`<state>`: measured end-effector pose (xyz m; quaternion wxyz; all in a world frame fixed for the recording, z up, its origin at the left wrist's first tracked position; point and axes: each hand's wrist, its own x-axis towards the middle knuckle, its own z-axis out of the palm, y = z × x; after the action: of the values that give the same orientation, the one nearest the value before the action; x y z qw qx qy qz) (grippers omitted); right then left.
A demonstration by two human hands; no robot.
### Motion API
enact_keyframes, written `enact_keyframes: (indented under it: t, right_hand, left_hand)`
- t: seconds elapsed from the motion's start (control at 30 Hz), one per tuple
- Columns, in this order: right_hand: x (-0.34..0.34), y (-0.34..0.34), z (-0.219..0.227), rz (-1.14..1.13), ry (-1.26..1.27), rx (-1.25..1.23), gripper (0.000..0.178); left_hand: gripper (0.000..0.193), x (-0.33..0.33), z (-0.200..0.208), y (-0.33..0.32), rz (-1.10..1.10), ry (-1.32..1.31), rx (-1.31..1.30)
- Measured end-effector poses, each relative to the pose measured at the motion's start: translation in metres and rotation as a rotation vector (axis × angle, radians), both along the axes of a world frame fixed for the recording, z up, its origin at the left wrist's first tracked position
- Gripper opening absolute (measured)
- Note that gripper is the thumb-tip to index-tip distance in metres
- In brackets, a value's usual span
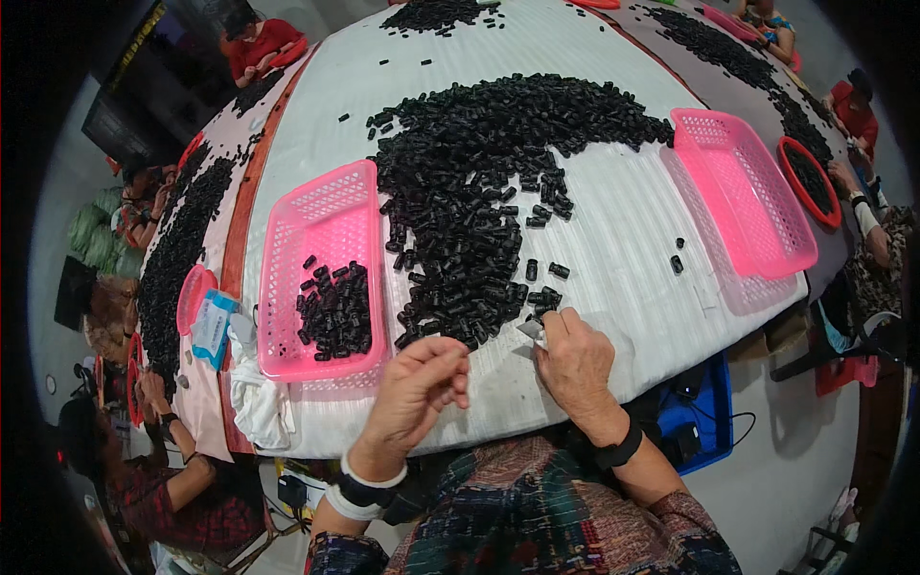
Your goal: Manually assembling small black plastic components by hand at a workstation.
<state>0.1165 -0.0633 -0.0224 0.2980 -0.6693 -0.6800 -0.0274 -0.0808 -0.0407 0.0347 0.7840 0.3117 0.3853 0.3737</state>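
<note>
Looking down through the head camera, I have both bare hands at the near edge of a white-covered table (632,225). Right hand (580,362): thumb and fingers pinched on a small grey sliver (529,329), a dark piece (547,299) right at the fingertips; I cannot tell whether that one is gripped too. Left hand (412,388): fingers curled in, thumb close to the forefinger, next to the lower end of the heap; whether anything sits between them I cannot tell. Heap of small black cylindrical pieces (460,216) spreads ahead of both hands, bending away to the right at its far end. Left of it, a pink basket (331,225) holds more such pieces, gathered toward its near right corner. Second pink basket (743,201) stands well to the right, two loose pieces (677,264) near it. White cloth (261,410) lies bunched by the left basket, blue-and-white packet (212,328) beyond. Co-worker in red (261,48) sits far left, bent over another pile.
</note>
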Motion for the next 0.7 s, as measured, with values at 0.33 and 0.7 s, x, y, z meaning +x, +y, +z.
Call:
enact_keyframes:
  t: [0.33, 0.7]
  right_hand:
    - [0.002, -0.007, 0.004, 0.024, 0.066, -0.064, 0.027]
    - [0.003, -0.024, 0.016, 0.266, 0.607, -0.003, 0.031]
  left_hand:
    - [0.023, 0.042, -0.033, 0.002, -0.084, 0.029, -0.19]
    - [0.02, 0.049, -0.032, -0.009, -0.028, -0.055, -0.165]
